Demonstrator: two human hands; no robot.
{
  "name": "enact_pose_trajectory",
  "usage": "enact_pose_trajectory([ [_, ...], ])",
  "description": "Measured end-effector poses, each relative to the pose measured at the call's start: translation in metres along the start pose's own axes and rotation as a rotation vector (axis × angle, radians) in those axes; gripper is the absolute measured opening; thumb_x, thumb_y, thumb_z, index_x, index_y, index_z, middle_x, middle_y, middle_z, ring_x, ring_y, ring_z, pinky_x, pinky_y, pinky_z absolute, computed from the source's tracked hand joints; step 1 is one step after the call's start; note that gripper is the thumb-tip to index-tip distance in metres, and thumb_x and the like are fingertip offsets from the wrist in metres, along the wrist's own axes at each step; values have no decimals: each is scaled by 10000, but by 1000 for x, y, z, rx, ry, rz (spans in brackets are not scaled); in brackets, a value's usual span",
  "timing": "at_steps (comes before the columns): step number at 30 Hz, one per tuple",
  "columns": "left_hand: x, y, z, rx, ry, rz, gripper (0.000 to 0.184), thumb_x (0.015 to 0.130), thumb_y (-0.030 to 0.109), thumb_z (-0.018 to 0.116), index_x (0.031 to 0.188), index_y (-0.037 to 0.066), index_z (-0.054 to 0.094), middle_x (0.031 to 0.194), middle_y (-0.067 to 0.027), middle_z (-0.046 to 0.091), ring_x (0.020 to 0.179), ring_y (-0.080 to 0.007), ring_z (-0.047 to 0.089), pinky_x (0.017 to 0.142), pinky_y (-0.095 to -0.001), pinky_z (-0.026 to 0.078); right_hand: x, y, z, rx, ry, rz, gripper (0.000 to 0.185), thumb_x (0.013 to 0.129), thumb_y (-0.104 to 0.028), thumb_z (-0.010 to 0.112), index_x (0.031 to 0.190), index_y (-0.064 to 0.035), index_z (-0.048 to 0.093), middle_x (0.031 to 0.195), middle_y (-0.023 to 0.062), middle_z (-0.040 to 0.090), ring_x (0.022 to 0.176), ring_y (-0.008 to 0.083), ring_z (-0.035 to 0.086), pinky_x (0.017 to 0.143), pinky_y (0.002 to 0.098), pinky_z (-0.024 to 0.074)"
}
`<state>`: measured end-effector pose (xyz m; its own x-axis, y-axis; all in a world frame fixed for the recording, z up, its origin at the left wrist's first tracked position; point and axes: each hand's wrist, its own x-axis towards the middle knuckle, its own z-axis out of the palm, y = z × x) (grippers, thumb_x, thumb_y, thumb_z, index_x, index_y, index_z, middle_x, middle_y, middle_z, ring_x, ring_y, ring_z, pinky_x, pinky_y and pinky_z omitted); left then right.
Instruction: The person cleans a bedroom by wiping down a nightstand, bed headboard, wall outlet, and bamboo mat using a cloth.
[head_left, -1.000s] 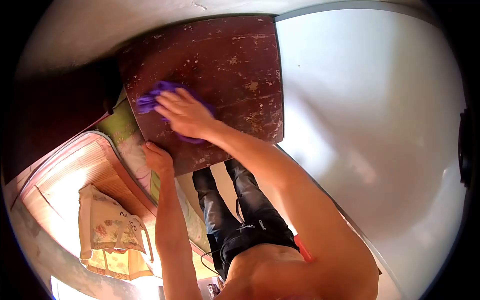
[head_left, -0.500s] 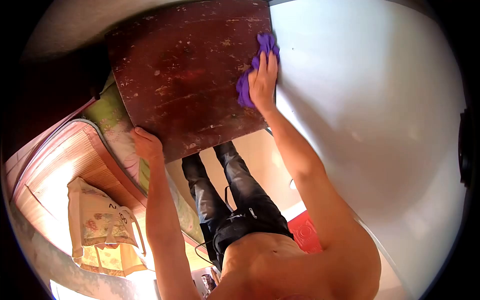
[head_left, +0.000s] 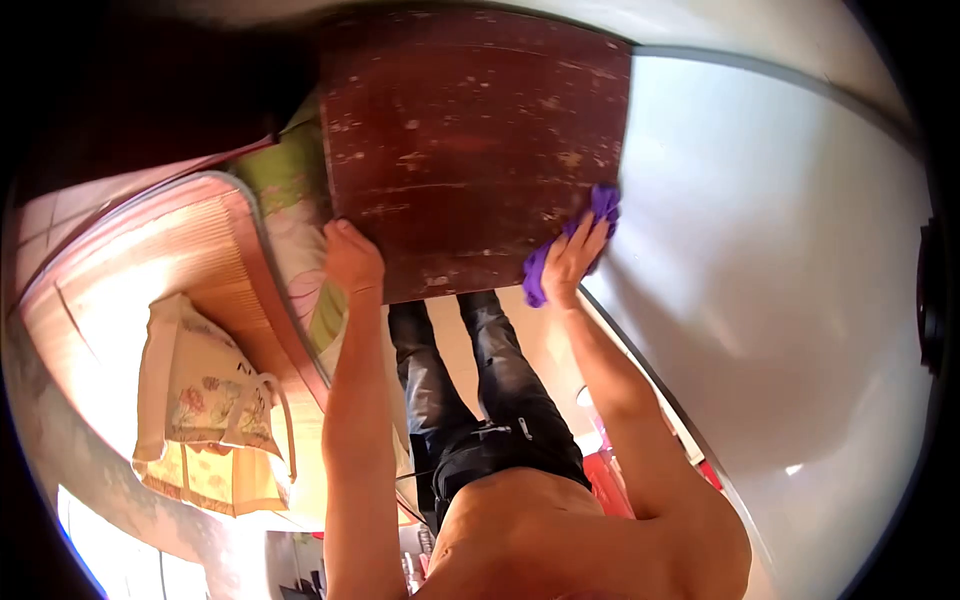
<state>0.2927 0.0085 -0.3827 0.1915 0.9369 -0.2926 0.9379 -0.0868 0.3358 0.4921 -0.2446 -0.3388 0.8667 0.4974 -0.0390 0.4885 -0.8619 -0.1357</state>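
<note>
Purple crumpled cloth (head_left: 605,200) | slid to 4 o'clock, covering scuffed maroon wooden board (head_left: 470,150) corner | right hand (head_left: 573,258) spread; left hand (head_left: 355,262) clasped 8 o'clock edge

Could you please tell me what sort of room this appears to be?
Probably a bedroom or a similar lived-in room: a woven sleeping mat lies over floral bedding, with a printed tote bag on the mat, close to a worn wooden tabletop.
</note>
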Motion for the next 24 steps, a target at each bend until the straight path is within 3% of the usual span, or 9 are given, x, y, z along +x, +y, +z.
enact_pose_trajectory([
  [2,0,2,-4,-9,-44,-51,333,1025,344,313,1010,83,519,824,-217,651,701,-467,608,590,-561,456,49,-22,10,33,14,-119,589,967,-228,445,1452,76,307,1473,367,262,1375,512,250,1125,596,190],
  [5,1,5,-8,-51,-65,-65,336,1026,351,315,1013,85,520,836,-205,653,715,-453,615,591,-553,462,123,-87,23,94,-7,-336,619,856,-162,557,1401,74,386,1458,352,296,1355,513,282,1106,622,196],
  [9,3,5,-14,-63,-120,-91,325,1026,344,325,1017,83,518,839,-201,653,722,-440,620,588,-550,463,185,-195,54,176,63,-664,566,841,-201,551,1348,38,471,1403,300,398,1316,463,367,1079,610,262],
  [12,4,4,-11,-85,-72,-52,322,1026,320,326,1046,86,547,855,-193,662,731,-442,622,600,-541,473,196,-263,82,289,193,-865,505,827,-216,604,1268,19,534,1351,267,477,1251,423,465,1056,610,316],
  [14,2,1,-11,-161,2,-44,345,1028,311,323,1080,72,566,899,-195,664,778,-429,629,647,-512,489,180,-290,85,308,123,-901,477,820,-207,596,1242,12,566,1338,231,507,1264,386,463,1051,598,329],
  [18,5,-12,3,-445,197,26,395,1033,303,324,1135,30,591,993,-201,656,884,-397,630,754,-452,497,97,-284,60,206,-70,-1139,461,837,-251,544,1220,-8,628,1338,137,554,1293,296,445,1075,530,320],
  [21,1,-5,0,-525,229,-53,397,1033,290,330,1125,8,594,1025,-202,649,922,-385,620,791,-442,484,33,-225,41,390,-243,-952,433,830,-190,556,1232,-44,625,1400,102,508,1351,261,403,1142,494,256],
  [23,0,-3,-6,-452,246,6,390,1030,286,333,1119,17,601,1013,-193,660,914,-379,627,786,-442,487,8,-166,16,276,-403,-795,489,796,-139,565,1274,-37,585,1419,123,480,1370,289,385,1141,515,253],
  [24,0,-3,-6,-433,222,0,390,1029,288,333,1118,21,603,1007,-190,663,907,-380,630,782,-444,489,-2,-123,16,250,-330,-743,540,785,-124,564,1314,-20,533,1439,167,442,1373,343,367,1138,536,251],
])
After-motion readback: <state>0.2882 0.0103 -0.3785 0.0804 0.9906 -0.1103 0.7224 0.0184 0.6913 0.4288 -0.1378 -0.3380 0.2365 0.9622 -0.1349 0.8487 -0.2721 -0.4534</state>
